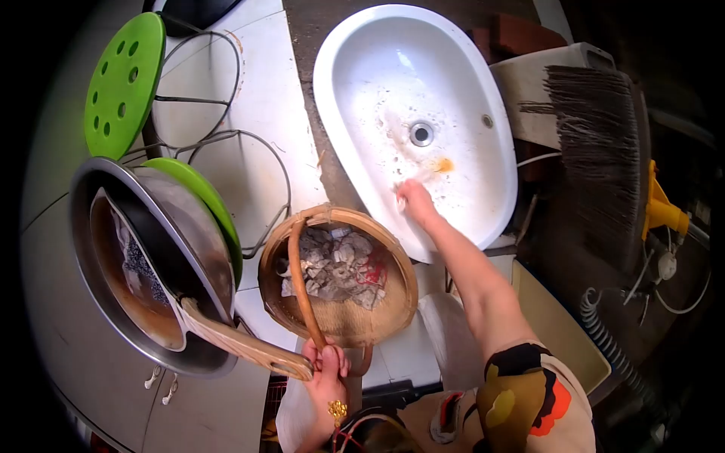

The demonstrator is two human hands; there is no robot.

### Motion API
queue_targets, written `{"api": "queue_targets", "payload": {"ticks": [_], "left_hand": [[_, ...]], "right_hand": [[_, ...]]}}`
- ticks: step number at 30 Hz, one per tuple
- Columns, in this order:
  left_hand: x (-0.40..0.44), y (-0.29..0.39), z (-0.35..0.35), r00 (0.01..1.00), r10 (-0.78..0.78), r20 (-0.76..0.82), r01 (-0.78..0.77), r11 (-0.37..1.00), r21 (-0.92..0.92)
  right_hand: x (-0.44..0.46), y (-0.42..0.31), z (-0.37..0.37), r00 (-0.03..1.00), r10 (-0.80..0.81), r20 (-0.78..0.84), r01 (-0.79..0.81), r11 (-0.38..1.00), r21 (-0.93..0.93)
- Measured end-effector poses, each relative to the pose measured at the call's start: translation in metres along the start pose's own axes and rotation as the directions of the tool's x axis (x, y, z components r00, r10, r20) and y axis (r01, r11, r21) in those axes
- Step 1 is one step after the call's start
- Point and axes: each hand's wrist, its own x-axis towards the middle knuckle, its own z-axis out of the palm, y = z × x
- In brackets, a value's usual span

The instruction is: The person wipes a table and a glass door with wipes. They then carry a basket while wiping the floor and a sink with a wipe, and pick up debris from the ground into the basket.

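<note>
My left hand (328, 375) is closed around the lower end of the curved handle of a woven basket (402, 291). Crumpled greyish-white scraps (341, 260) with a bit of red lie inside the basket. Close beside that hand is the end of a wooden pan handle (249, 346). My right hand (415, 199) reaches into a white oval sink (483, 181), fingers pressed together near its lower left wall. A pale bit shows at the fingertips, too small to name. Dark specks and an orange-yellow stain (443, 164) mark the sink around the drain (421, 134).
On the left, a pan (106, 257) sits in a steel basin (83, 226), by a green lid with holes (124, 87) and wire racks (230, 98). On the right are a broom (593, 128), a yellow fitting (664, 211) and a beige tray (559, 332).
</note>
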Motion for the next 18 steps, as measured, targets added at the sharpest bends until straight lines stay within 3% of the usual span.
{"api": "queue_targets", "payload": {"ticks": [5,7,11,13,16,18], "left_hand": [[0.005,0.008,0.000,0.999,-0.049,-0.003,0.049,0.999,0.005],[0.009,0.011,0.000,0.999,-0.052,-0.014,0.052,0.999,0.011],[0.016,0.009,-0.011,0.999,-0.014,0.043,0.013,1.000,0.018],[0.017,0.013,-0.007,1.000,-0.022,0.020,0.022,1.000,0.022],[0.016,0.018,-0.003,0.999,-0.041,-0.020,0.043,0.997,0.066],[0.016,0.018,0.000,0.998,-0.039,-0.055,0.045,0.994,0.098]], "right_hand": [[0.118,-0.027,-0.020,0.976,-0.191,-0.103,0.190,0.982,-0.020],[0.158,-0.035,-0.035,0.955,-0.278,-0.101,0.257,0.950,-0.180],[0.224,-0.047,-0.081,0.928,-0.333,-0.168,0.243,0.881,-0.406],[0.232,-0.065,-0.109,0.923,0.121,-0.365,-0.135,0.991,-0.014],[0.229,-0.011,-0.109,0.933,-0.068,-0.353,0.012,0.987,-0.158],[0.197,0.001,-0.095,0.938,-0.090,-0.333,0.040,0.987,-0.155]]}}
